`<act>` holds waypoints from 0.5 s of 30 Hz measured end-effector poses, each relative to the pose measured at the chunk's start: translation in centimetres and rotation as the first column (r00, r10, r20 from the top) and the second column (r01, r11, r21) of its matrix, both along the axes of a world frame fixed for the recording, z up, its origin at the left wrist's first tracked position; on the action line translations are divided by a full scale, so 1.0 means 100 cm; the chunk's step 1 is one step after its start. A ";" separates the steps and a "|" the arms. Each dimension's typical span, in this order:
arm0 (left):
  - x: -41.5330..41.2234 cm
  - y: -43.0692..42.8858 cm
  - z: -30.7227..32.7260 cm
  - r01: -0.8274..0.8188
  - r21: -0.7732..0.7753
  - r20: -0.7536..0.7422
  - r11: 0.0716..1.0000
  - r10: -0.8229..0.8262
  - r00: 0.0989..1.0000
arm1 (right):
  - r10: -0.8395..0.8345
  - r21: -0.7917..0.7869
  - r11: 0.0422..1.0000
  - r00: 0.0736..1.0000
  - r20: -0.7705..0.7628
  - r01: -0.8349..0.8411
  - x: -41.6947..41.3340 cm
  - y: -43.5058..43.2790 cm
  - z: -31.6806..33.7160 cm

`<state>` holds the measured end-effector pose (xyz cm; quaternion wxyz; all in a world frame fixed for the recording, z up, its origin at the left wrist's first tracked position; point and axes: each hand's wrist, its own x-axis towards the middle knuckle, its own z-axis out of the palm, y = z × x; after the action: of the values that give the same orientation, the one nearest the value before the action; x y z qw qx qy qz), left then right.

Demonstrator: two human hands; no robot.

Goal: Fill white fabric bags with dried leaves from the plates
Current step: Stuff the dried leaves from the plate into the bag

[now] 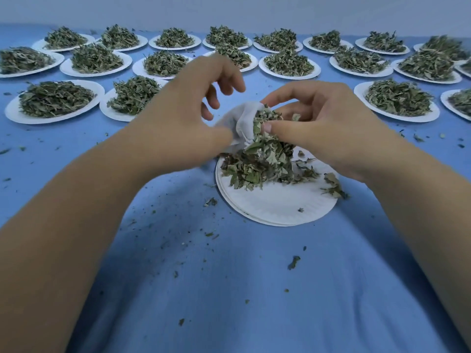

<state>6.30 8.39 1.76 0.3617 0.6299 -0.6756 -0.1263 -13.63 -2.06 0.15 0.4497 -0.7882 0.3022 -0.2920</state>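
Over the middle of the blue-clothed bench (229, 289) the left hand (183, 118) holds a white fabric bag (239, 123). Its thumb presses into the crumpled cloth, and its fingers are curled and raised above the bag's mouth. The right hand (331, 128) meets it from the other side. Its thumb and fingers are clenched on a clump of dried leaves (265, 149) right at the bag's opening, and part of the clump hangs below the grasp. The bag is off the bench, between the two hands, directly above the far edge of a small stack of white paper plates (275, 205). A loose heap of leaves lies on the far half of the top plate, and its near half is mostly bare. A few leaves have spilled over the right rim. Leaf fragments (293, 262) and fine crumbs are scattered on the cloth near the stack and toward the viewer. Beyond the hands, rows of heaped plates (15, 114), each bearing a mound of green-grey leaves, run across the bench to a pale wall (229, 8). Both bare forearms reach in from the lower corners.
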 end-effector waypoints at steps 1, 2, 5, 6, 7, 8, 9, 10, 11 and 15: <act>0.000 0.000 0.002 0.005 0.014 -0.098 1.000 -0.003 0.995 | 0.001 -0.008 1.000 1.000 -0.001 -0.002 0.000 0.000 0.000; -0.001 0.000 0.002 0.019 0.037 -0.161 0.999 -0.013 0.987 | 0.006 -0.017 1.000 1.000 0.000 -0.006 -0.001 0.000 0.001; -0.010 -0.001 -0.005 -0.001 0.042 -0.122 0.999 0.006 0.993 | 0.020 -0.025 0.999 1.000 0.007 -0.020 0.000 0.001 0.000; -0.013 -0.002 -0.008 -0.019 0.020 -0.106 1.000 0.021 0.994 | 0.022 -0.024 0.999 1.000 0.004 -0.022 0.000 0.002 0.000; -0.015 -0.003 -0.009 -0.027 -0.004 -0.109 1.000 0.026 0.994 | 0.024 -0.025 0.999 1.000 -0.004 -0.024 0.000 0.003 0.000; -0.016 -0.003 -0.010 -0.031 -0.027 -0.122 0.999 0.027 0.992 | 0.024 -0.033 0.999 1.000 -0.016 -0.024 0.000 0.003 0.000; -0.016 -0.004 -0.011 -0.037 -0.051 -0.139 0.998 0.030 0.990 | 0.017 -0.050 0.999 1.000 -0.026 -0.018 0.001 0.004 -0.001; -0.014 -0.005 -0.011 -0.053 -0.079 -0.158 0.995 0.040 0.987 | 0.000 -0.073 0.997 1.000 -0.026 -0.002 0.001 0.005 -0.001; -0.013 -0.006 -0.011 -0.071 -0.109 -0.174 0.991 0.051 0.983 | -0.027 -0.093 0.995 1.000 -0.010 0.026 0.003 0.006 -0.001; -0.012 -0.007 -0.013 -0.081 -0.157 -0.219 0.984 0.045 0.975 | -0.147 -0.119 0.981 0.988 0.045 0.152 0.010 0.008 -0.002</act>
<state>5.09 7.64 0.47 0.4871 0.6016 -0.6205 -0.1257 -12.64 -1.22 -0.03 0.3829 -0.7838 0.3340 -0.3571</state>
